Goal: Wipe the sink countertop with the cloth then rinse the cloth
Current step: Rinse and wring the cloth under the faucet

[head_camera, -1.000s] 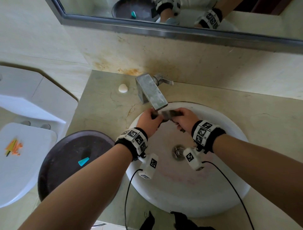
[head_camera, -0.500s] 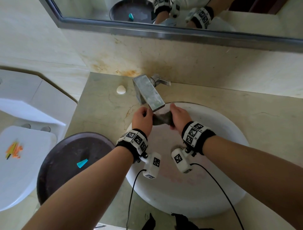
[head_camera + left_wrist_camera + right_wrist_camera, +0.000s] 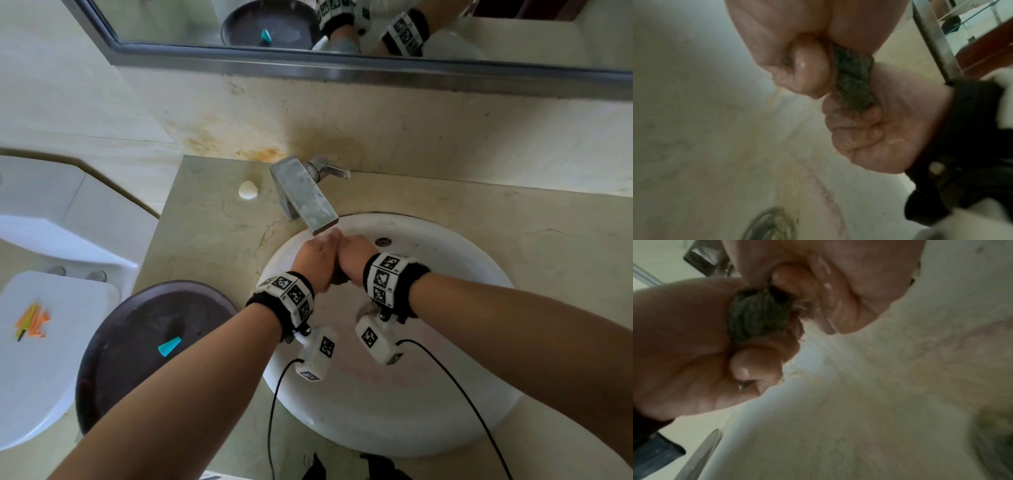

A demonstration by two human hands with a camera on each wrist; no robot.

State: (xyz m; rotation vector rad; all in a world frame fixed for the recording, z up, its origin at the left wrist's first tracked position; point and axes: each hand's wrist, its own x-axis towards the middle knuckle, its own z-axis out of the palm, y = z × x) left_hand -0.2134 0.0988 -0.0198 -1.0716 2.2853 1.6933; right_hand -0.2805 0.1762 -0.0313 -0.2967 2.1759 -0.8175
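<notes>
Both hands are pressed together over the white sink (image 3: 445, 428), just below the spout of the square metal faucet (image 3: 305, 198). My left hand (image 3: 315, 260) and right hand (image 3: 354, 257) are both curled into fists round the dark grey cloth (image 3: 337, 278), which is bunched between them. Only a small dark bit of it shows in the head view. In the left wrist view the cloth (image 3: 854, 81) sits squeezed between the left hand (image 3: 787, 48) and the right hand (image 3: 869, 129). The right wrist view shows the cloth (image 3: 756, 316) twisted, with wet fingers (image 3: 830, 305) round it.
The beige stone countertop (image 3: 212, 233) surrounds the sink, with a small white soap (image 3: 248, 189) left of the faucet. A dark round basin (image 3: 137, 377) holding a teal piece (image 3: 169, 346) stands at the left. A white toilet (image 3: 34, 359) is further left, a mirror (image 3: 342, 65) above.
The hands were apart with the cloth stretched between them under the spout. They have come together and now squeeze the cloth into a tight bunch.
</notes>
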